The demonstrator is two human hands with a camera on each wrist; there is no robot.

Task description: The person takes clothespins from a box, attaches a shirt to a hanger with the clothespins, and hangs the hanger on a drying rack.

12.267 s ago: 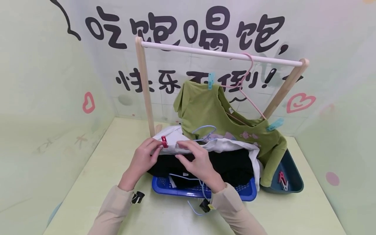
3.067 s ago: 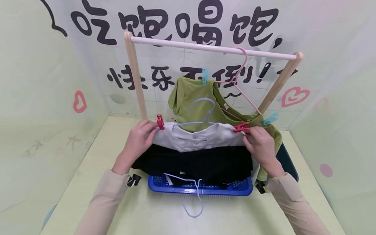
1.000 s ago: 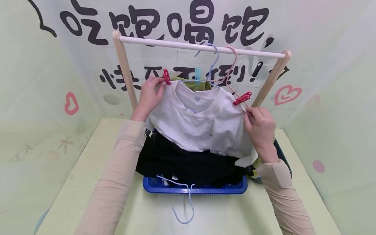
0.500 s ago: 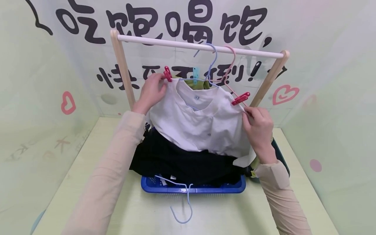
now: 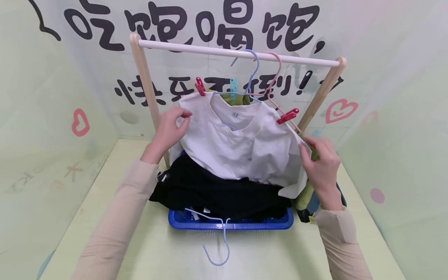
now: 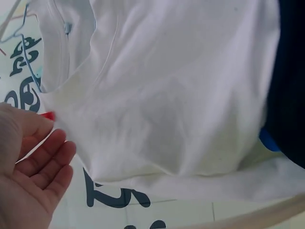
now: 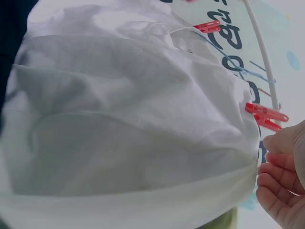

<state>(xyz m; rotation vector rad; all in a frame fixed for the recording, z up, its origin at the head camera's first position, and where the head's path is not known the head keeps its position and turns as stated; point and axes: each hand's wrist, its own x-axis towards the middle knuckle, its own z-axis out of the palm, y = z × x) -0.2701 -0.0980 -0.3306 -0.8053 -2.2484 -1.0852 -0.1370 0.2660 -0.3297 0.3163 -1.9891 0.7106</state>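
A white T-shirt (image 5: 231, 155) hangs by a blue hanger (image 5: 254, 74) hooked over the rack's white bar. A red clothespin (image 5: 200, 86) pinches one shoulder, and a second red clothespin (image 5: 288, 116) is clipped on the other. My left hand (image 5: 169, 128) hovers just in front of the left shoulder, fingers loosely bent, with nothing between them. Beside the right sleeve edge is my right hand (image 5: 322, 167), slightly blurred; in the right wrist view its fingertips (image 7: 267, 183) lie against or close to the cloth without gripping it. The shirt covers most of a green garment (image 5: 238, 100) behind.
The rack bar (image 5: 196, 48) also carries a pink hanger (image 5: 279, 70). Black clothing (image 5: 217, 198) fills a blue basket (image 5: 231, 225) below the shirt. Another blue hanger (image 5: 225, 249) sticks out over the basket's front. A dark teal bin (image 5: 340, 192) stands partly hidden at right.
Earlier the white shirt on its hanger was lifted from the basket onto the bar. Since half a second ago, my left hand has left the shoulder downward, and my right has shifted right, letting go.
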